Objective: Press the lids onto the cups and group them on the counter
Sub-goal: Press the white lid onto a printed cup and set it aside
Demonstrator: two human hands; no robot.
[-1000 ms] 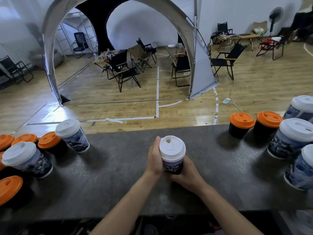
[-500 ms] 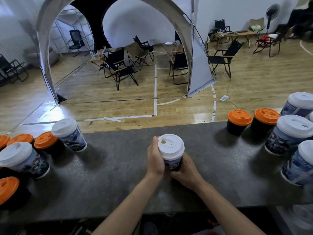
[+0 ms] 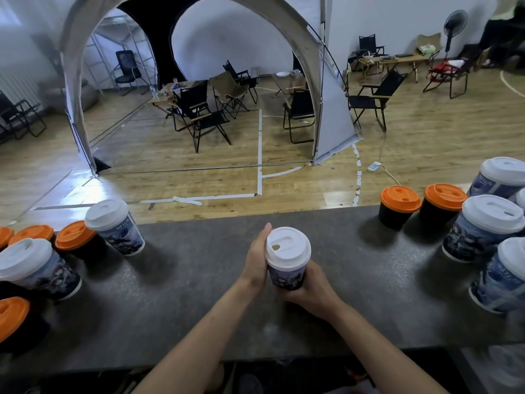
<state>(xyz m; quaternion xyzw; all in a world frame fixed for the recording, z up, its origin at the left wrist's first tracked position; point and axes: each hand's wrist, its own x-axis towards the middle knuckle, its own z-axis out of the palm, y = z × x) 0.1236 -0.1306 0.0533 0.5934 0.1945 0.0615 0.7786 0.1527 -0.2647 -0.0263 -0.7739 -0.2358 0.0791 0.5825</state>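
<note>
A blue-printed paper cup (image 3: 287, 275) with a white lid (image 3: 287, 245) stands at the middle of the dark stone counter (image 3: 199, 280). My left hand (image 3: 257, 258) holds its left side, thumb up beside the lid. My right hand (image 3: 311, 288) wraps round the lower right of the cup. The lid sits level on the rim.
At the left stand several lidded cups: white-lidded blue ones (image 3: 116, 227) (image 3: 37, 270) and black ones with orange lids (image 3: 76, 240) (image 3: 11, 317). At the right are two orange-lidded black cups (image 3: 399, 206) (image 3: 443, 201) and several white-lidded blue cups (image 3: 483, 227) (image 3: 502, 275). The counter's far edge drops to a wooden floor.
Both hands stay on the centre cup. The lid's sip hole has turned a little, and the camera view has shifted slightly.
</note>
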